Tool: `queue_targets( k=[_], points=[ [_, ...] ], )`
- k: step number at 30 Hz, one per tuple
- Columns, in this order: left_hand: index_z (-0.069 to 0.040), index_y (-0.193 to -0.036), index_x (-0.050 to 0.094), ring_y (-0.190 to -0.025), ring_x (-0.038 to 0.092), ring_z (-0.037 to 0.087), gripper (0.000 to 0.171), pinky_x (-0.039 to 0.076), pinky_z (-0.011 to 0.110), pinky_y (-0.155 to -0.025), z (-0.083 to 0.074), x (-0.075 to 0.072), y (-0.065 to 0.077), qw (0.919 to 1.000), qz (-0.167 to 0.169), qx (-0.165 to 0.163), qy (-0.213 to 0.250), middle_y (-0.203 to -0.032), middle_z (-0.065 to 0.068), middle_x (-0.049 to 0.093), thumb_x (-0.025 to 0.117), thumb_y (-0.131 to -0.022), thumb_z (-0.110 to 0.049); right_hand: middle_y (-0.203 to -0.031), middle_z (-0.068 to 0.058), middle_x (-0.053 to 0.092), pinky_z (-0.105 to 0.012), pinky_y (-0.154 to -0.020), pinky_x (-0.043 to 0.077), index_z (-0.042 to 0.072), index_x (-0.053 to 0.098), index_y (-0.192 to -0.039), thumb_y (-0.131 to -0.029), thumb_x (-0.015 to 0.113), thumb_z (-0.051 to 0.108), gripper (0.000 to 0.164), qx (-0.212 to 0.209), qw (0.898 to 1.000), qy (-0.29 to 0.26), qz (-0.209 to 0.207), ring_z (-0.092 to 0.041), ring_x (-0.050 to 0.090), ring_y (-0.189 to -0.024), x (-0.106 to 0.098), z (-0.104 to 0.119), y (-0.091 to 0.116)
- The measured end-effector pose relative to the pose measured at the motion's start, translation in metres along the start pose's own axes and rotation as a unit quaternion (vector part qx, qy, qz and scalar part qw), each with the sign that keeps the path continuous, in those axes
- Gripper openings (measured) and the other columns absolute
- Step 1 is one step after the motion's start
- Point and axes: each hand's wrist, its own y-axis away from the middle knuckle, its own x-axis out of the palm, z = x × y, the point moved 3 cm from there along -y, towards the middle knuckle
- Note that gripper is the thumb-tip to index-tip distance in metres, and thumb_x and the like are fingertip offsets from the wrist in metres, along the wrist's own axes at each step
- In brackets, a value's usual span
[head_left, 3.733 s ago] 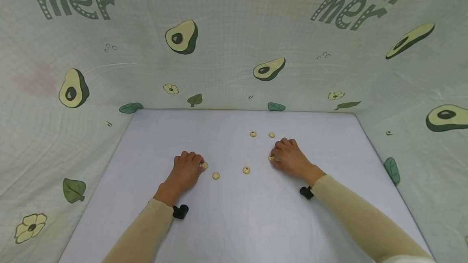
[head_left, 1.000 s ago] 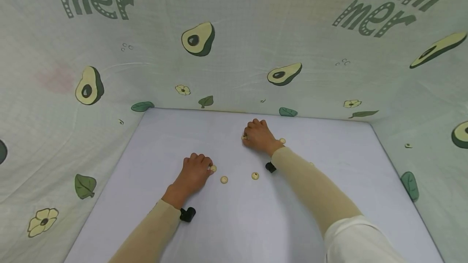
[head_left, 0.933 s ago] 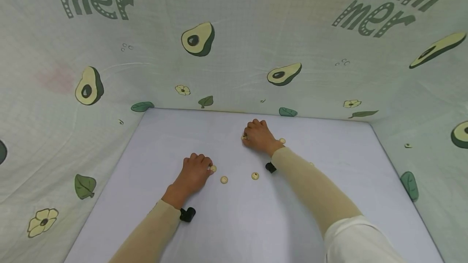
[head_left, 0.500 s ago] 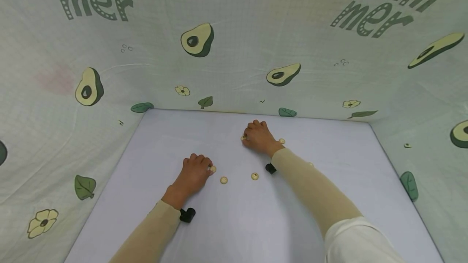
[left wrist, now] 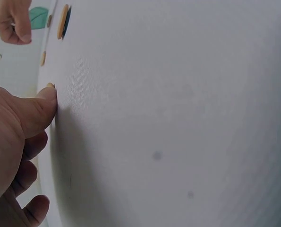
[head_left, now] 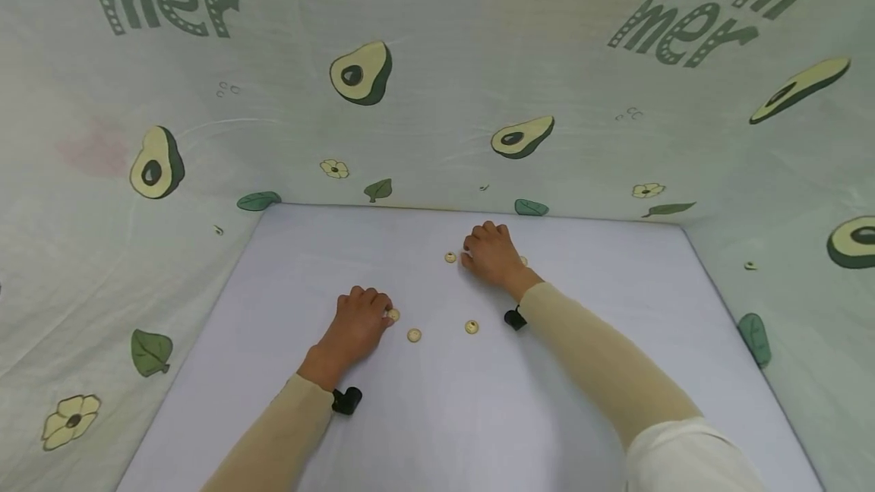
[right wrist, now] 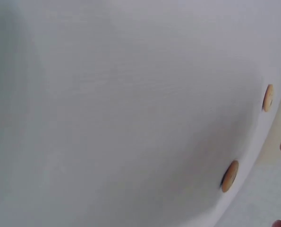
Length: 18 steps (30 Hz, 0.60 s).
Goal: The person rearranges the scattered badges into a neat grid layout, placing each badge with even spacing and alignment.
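Several small round cream beads lie on a white table (head_left: 424,416). My left hand (head_left: 358,319) rests knuckles up with its fingers curled under, and its thumb tip (left wrist: 48,97) touches one bead (head_left: 393,315) (left wrist: 50,85) without pinching it. Two more beads (head_left: 414,335) (head_left: 472,326) lie just to its right. My right hand (head_left: 488,253) sits farther back with its fingers curled and nothing visible in it. A bead (head_left: 450,257) lies free just left of that hand. Another bead (head_left: 523,261) peeks out behind it. The right wrist view shows two beads (right wrist: 230,175) (right wrist: 268,98) on edge.
Pale cloth printed with avocados (head_left: 358,73) and leaves walls in the table at the back and both sides. Small black wrist cameras (head_left: 346,399) (head_left: 514,318) sit under each sleeve. Bare table surface spreads in front of both hands.
My right hand crossed from the right side to the back middle, touched a bead there, then let it go and shifted slightly right. My left hand stayed put.
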Motion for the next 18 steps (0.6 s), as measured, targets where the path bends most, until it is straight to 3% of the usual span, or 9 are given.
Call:
queue_targets(
  k=[10,18],
  points=[
    [-0.011,-0.114,0.069,-0.102,0.054,0.028,0.022,0.047,0.051,-0.087,0.001,0.0,0.0,1.0,-0.003,0.003,-0.005,-0.107,0.006,0.067,0.076,-0.099,-0.026,-0.1,-0.007,0.069,-0.049,-0.091,0.046,0.009,0.076,-0.098,-0.101,0.07,0.026,0.019,-0.025,0.997,0.044,-0.066,-0.029,0.057,-0.098,-0.012,0.004,0.043],
    [-0.011,-0.113,0.07,-0.103,0.055,0.028,0.022,0.048,0.051,-0.088,0.0,-0.001,0.001,1.0,-0.006,0.001,0.0,-0.106,0.006,0.068,0.078,-0.097,-0.025,-0.096,-0.005,0.066,-0.05,-0.092,0.044,0.01,0.075,-0.097,-0.098,0.074,0.031,0.022,-0.033,0.997,0.02,-0.061,-0.027,0.055,-0.095,-0.006,0.016,0.092]
  ],
)
